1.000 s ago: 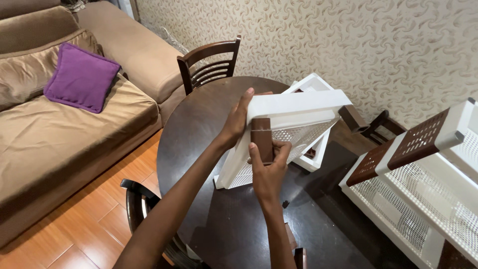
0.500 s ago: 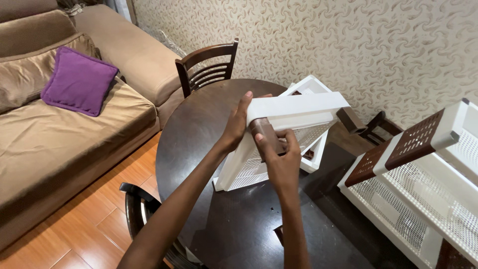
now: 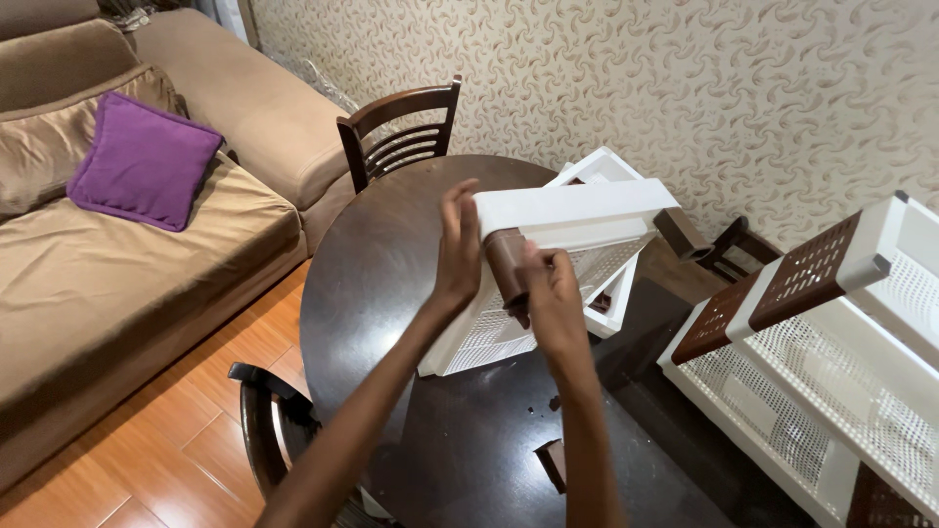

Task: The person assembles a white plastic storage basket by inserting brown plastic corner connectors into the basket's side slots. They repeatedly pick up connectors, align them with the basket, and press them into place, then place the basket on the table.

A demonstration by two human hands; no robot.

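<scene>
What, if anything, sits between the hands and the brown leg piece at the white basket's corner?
Nothing visible does. The right hand is already on the brown leg piece, at the corner of the white basket. The left hand lies against that basket corner beside it.

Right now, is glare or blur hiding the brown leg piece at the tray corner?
Head view: sharp where both hands work; the brown leg piece reads clearly against the white tray. The dark table shows a soft sheen, no harsh glare. The left hand looks slightly motion-blurred.
</scene>
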